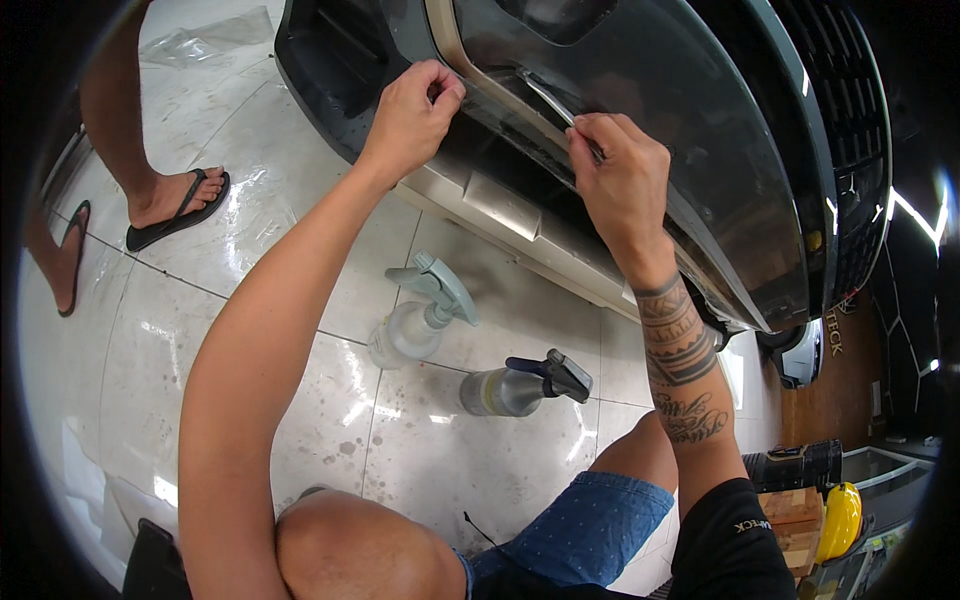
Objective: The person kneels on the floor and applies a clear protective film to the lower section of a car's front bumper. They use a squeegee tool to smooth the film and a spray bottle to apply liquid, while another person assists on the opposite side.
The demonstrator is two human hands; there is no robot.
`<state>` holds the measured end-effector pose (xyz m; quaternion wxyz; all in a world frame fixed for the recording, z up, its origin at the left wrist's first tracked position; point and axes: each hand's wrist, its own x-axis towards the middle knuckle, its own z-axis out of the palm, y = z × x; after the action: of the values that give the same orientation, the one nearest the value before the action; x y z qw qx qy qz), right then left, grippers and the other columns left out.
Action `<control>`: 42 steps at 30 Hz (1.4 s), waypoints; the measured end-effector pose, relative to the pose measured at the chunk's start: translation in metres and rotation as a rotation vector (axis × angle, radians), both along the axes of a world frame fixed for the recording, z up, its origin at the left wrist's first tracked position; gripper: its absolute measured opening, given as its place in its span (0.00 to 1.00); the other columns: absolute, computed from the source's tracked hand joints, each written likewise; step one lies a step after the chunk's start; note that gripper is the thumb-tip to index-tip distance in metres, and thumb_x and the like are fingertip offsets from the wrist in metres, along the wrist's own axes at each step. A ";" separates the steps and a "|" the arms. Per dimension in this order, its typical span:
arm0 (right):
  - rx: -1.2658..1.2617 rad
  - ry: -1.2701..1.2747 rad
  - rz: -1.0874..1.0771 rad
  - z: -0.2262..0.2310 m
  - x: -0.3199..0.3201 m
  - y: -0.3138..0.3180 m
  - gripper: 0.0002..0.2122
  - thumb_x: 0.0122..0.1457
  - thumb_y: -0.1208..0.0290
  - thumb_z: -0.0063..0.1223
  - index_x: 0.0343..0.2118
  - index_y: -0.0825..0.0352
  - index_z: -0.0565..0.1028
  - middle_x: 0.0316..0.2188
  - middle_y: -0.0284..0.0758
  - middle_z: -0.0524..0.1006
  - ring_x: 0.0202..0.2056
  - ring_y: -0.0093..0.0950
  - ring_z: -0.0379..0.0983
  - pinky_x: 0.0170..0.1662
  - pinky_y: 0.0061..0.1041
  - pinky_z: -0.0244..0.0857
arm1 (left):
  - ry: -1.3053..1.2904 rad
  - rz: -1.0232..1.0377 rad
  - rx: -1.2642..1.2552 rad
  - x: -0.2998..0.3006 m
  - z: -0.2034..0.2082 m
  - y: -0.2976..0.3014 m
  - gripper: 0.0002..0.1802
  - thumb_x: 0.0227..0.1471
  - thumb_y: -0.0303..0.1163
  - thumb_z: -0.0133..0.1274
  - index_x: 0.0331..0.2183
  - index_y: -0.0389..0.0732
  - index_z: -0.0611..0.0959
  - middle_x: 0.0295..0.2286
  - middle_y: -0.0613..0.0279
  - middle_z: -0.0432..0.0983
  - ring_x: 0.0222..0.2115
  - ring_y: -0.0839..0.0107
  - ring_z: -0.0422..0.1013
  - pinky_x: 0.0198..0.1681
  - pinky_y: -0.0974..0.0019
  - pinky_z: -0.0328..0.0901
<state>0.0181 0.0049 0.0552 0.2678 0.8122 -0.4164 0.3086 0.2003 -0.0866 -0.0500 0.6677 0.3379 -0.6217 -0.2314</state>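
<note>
Before me is the dark grey bumper (690,130) of a car, with a beige lower trim (500,210). My left hand (415,115) is closed in a pinch by the bumper's lower edge. From its fingertips a strip of thin clear film (500,118) seems to run along that edge. My right hand (625,170) grips a slim silver knife (547,98), its tip pointing up and left against the bumper just above the beige edge. The fingers of both hands are bent closed, and the pinched end of the film is hidden.
On the tiled floor below my hands stand a pale-topped clear spray bottle (408,335) and a grey spray bottle (505,392) with a dark trigger. At the left is another person's foot in a black flip-flop (180,215). Crumpled clear plastic (195,42) lies farther back.
</note>
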 end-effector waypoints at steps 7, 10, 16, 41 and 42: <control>-0.013 -0.013 0.030 -0.002 -0.003 -0.001 0.02 0.49 0.75 0.57 0.25 0.67 0.77 0.27 0.38 0.77 0.25 0.40 0.74 0.28 0.33 0.68 | -0.004 0.003 -0.006 0.002 -0.001 0.000 0.12 0.54 0.36 0.51 0.31 0.34 0.76 0.24 0.60 0.72 0.26 0.72 0.66 0.30 0.68 0.62; -0.005 -0.024 0.030 -0.002 -0.007 0.001 0.02 0.49 0.76 0.58 0.25 0.68 0.77 0.28 0.38 0.77 0.25 0.39 0.74 0.28 0.32 0.68 | -0.013 0.007 0.008 0.001 -0.002 0.001 0.12 0.54 0.36 0.51 0.31 0.34 0.76 0.24 0.59 0.73 0.26 0.71 0.67 0.30 0.68 0.62; 0.005 -0.036 0.030 -0.001 -0.014 0.007 0.02 0.48 0.76 0.58 0.25 0.68 0.76 0.28 0.37 0.78 0.25 0.38 0.75 0.29 0.31 0.68 | -0.023 0.014 0.055 0.001 -0.001 0.004 0.13 0.53 0.36 0.52 0.31 0.34 0.76 0.25 0.59 0.73 0.27 0.70 0.67 0.32 0.68 0.63; -0.024 -0.050 0.071 -0.004 -0.050 0.021 0.03 0.48 0.77 0.58 0.26 0.67 0.76 0.31 0.36 0.78 0.25 0.36 0.75 0.29 0.29 0.69 | -0.073 0.061 0.104 0.005 -0.008 0.018 0.10 0.53 0.34 0.52 0.29 0.35 0.76 0.23 0.63 0.69 0.26 0.74 0.64 0.31 0.69 0.61; -0.023 -0.056 0.074 -0.003 -0.052 0.022 0.03 0.48 0.77 0.58 0.26 0.67 0.76 0.31 0.36 0.78 0.25 0.36 0.75 0.29 0.30 0.69 | -0.069 0.060 0.097 0.004 -0.008 0.019 0.10 0.54 0.34 0.52 0.29 0.36 0.75 0.21 0.67 0.68 0.25 0.78 0.62 0.30 0.71 0.59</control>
<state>-0.0343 0.0270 0.0518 0.2538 0.8149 -0.3900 0.3455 0.2044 -0.0678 -0.0575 0.6356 0.3959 -0.6219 -0.2293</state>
